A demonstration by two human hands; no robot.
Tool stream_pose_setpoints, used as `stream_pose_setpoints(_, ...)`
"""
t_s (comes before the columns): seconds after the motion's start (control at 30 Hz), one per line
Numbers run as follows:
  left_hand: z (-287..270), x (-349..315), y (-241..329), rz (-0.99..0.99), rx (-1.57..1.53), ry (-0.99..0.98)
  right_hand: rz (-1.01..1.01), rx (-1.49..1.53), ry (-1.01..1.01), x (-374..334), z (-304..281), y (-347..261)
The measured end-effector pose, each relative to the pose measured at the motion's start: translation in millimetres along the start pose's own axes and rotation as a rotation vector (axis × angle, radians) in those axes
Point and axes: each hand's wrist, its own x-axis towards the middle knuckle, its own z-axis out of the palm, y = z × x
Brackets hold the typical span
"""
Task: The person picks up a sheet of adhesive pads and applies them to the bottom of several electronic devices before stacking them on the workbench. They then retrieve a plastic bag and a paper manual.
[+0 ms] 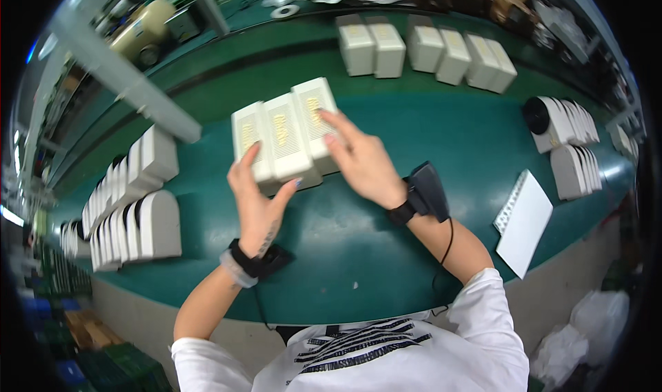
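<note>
Three off-white box-shaped housings with finely ribbed faces and gold raised markings stand side by side: a left housing (246,126), a middle housing (282,126) and a right housing (310,95). The right one sits slightly farther back than the others. My left hand (254,195) grips the near end of the row, a finger on the left housing's face and the thumb by the middle one's lower edge. My right hand (364,163) is closed over the right housing's side, with fingertips on its ribbed face. The undersides of both hands are hidden.
All this rests on a green worktable (331,254). More off-white housings stand in a back row (386,47), a left group (141,223) and a right group (572,171). A white booklet (527,223) lies right. A grey metal post (131,82) rises at back left.
</note>
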Motion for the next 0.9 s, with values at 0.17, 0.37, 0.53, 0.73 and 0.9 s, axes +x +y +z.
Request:
stream_pose_setpoints(0.17,10,29,-21,0.09,-0.008,-0.02,-0.159,-0.041,0.04,14,-2,23)
stream_pose_setpoints(0.37,50,150,-63,0.215,-0.02,0.029,-0.094,-0.205,0.223,109,-3,62)
stream_pose_setpoints(0.53,76,201,-88,0.103,0.154,-0.041,-0.077,-0.356,0.319,88,-35,63)
stream_pose_setpoints(0.73,78,187,-80,-0.077,0.089,-0.028,-0.036,-0.524,0.159,-94,-153,46)
stream_pose_setpoints(0.9,76,147,-51,-0.024,0.231,-0.093,0.34,-0.729,0.502,-203,-290,60)
